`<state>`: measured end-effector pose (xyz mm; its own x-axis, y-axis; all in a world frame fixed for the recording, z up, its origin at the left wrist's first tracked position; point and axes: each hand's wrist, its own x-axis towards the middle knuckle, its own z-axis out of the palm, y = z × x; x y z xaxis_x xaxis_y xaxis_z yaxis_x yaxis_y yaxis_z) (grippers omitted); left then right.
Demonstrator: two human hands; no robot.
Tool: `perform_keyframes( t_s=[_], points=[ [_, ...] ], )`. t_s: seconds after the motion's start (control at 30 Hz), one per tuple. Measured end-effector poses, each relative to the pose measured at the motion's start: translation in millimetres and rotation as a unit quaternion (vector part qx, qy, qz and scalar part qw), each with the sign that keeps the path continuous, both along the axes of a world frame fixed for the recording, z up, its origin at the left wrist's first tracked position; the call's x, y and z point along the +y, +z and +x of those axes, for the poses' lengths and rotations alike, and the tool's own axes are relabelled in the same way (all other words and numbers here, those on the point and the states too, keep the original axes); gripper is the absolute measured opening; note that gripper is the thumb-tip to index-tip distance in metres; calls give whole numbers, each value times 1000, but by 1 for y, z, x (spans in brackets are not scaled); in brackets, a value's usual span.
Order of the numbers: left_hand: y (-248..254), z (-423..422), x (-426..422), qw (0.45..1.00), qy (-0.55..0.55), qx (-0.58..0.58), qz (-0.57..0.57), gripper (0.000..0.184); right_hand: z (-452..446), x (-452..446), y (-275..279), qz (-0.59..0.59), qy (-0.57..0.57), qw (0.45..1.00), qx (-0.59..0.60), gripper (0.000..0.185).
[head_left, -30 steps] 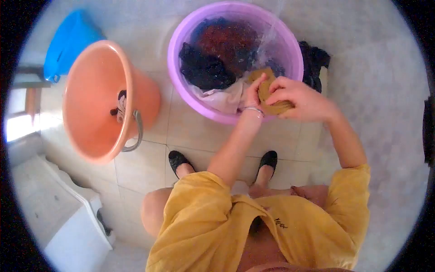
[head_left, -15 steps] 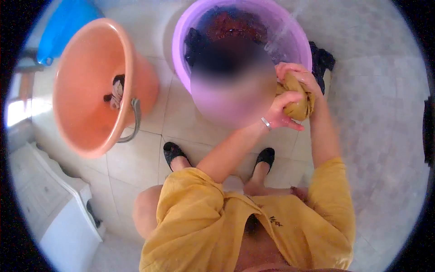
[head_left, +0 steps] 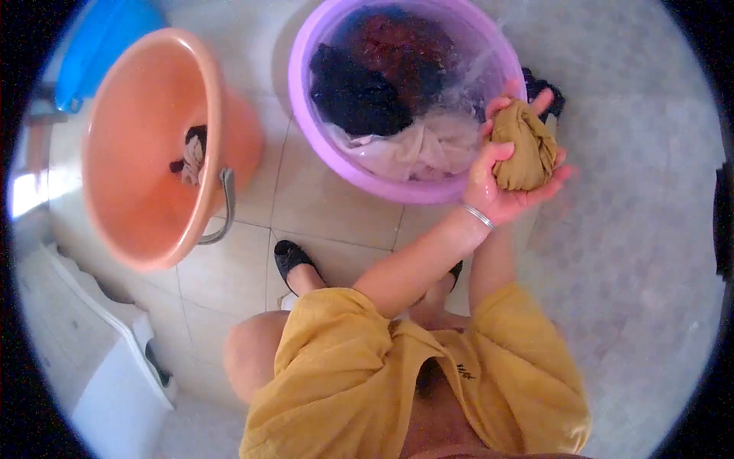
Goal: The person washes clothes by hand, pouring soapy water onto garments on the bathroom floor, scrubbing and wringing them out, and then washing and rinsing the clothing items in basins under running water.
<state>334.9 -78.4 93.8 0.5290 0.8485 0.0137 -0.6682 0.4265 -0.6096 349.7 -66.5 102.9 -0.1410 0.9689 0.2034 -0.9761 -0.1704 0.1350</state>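
Observation:
A wet mustard-brown cloth (head_left: 524,149) is bunched into a ball between both hands, beside the right rim of the purple tub (head_left: 348,174). My left hand (head_left: 497,191), with a silver bangle at the wrist, cups it from the near side, thumb on top. My right hand (head_left: 498,107) is mostly hidden behind the cloth; its fingertips show at the far side. Inside the tub are a black cloth (head_left: 355,92), a dark red cloth (head_left: 401,50) and a pale cloth (head_left: 428,145), with clear water running in at the right.
An orange bucket (head_left: 126,153) with a grey handle stands left, holding a small dark and pale item (head_left: 194,157). Behind it is a blue container (head_left: 103,46). A black cloth (head_left: 544,96) lies right of the tub. White furniture (head_left: 115,344) is at lower left.
The mustard cloth has moved from over the tub's near right edge to just outside it, and is now a compact ball. My right arm has swung inward, beneath my left.

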Motion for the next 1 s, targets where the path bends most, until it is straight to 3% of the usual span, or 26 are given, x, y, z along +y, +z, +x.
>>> perform_keyframes(
  t_s=[0.03, 0.1, 0.13, 0.17, 0.2, 0.23, 0.27, 0.3, 0.33, 0.37, 0.4, 0.43, 0.47, 0.5, 0.57, 0.6, 0.63, 0.67, 0.7, 0.77, 0.8, 0.83, 0.87, 0.9, 0.97, 1.0],
  points=[
    [-7, -1, 0, 998, -25, -13, 52, 48, 11, 12, -10, 1, 0, 1000, 1, 55],
    [-17, -4, 0, 993, -51, -24, 101, 48, 49, 48, -41, 190, 58, 974, -112, 39],
    [-19, -5, -2, 987, -80, 54, 132, 46, 60, 52, -40, 189, 55, 974, -112, 39],
    [-20, -6, 0, 971, -108, 133, 167, 45, 69, 58, -36, 180, 104, 961, -185, 34],
    [-24, -7, 4, 970, -108, 134, 172, 45, 76, 65, -33, 171, 151, 939, -257, 29],
    [-30, -7, 4, 950, -114, 214, 198, 41, 84, 70, -32, 172, 147, 939, -258, 29],
    [-35, -5, 5, 922, -118, 291, 224, 37, 89, 74, -29, 158, 181, 894, -379, 26],
    [-38, -3, 9, 920, -119, 293, 231, 37, 92, 80, -26, 145, 209, 832, -492, 22],
    [-41, -2, 11, 875, -134, 393, 249, 34, 96, 81, -25, 146, 205, 834, -491, 22],
    [-44, -1, 12, 819, -147, 489, 263, 31, 93, 81, -19, 95, 195, 747, -629, 22],
    [-46, 0, 14, 815, -149, 492, 267, 31, 90, 80, -16, 41, 178, 638, -748, 23],
    [-50, 4, 15, 755, -170, 582, 250, 30, 91, 81, -22, 40, 172, 641, -747, 23],
    [-52, 7, 18, 684, -186, 666, 231, 30, 91, 86, -27, 69, 170, 597, -781, 22],
    [-60, 8, 24, 681, -188, 667, 237, 30, 88, 88, -31, 96, 168, 550, -812, 21],
    [-65, 7, 32, 588, -152, 725, 325, 37, 85, 86, -32, 76, 124, 518, -843, 19],
    [-61, 7, 35, 587, -154, 724, 328, 37, 85, 89, -38, 91, 86, 485, -865, 18],
    [-58, 8, 36, 533, -121, 778, 309, 37, 85, 92, -45, 107, 49, 451, -885, 18],
    [-55, 9, 38, 478, -86, 825, 288, 37, 87, 96, -53, 132, 8, 383, -914, 15],
    [-59, 11, 39, 476, -89, 825, 291, 37, 84, 98, -60, 129, 7, 385, -914, 15],
    [-62, 16, 42, 364, 54, 911, 185, 45, 75, 100, -67, 76, -106, 228, -965, 23],
    [-66, 18, 44, 358, 54, 913, 189, 45, 72, 101, -72, 46, -101, 209, -972, 23],
    [-66, 14, 46, 283, 54, 942, 173, 47, 68, 102, -69, 46, -104, 212, -971, 23],
    [-62, 4, 50, 203, 53, 966, 153, 49, 64, 106, -69, -10, -104, 408, -907, 25],
    [-59, -36, 71, 127, 55, 966, 220, 56, 56, 107, -70, -67, -94, 591, -798, 27],
    [-3, -97, 72, 146, 147, 939, 275, 55, 52, 100, -74, -7, -61, 573, -817, 28],
    [7, -128, 76, 107, 187, 935, 281, 57, 50, 89, -89, 49, -23, 553, -832, 30]
  ],
)
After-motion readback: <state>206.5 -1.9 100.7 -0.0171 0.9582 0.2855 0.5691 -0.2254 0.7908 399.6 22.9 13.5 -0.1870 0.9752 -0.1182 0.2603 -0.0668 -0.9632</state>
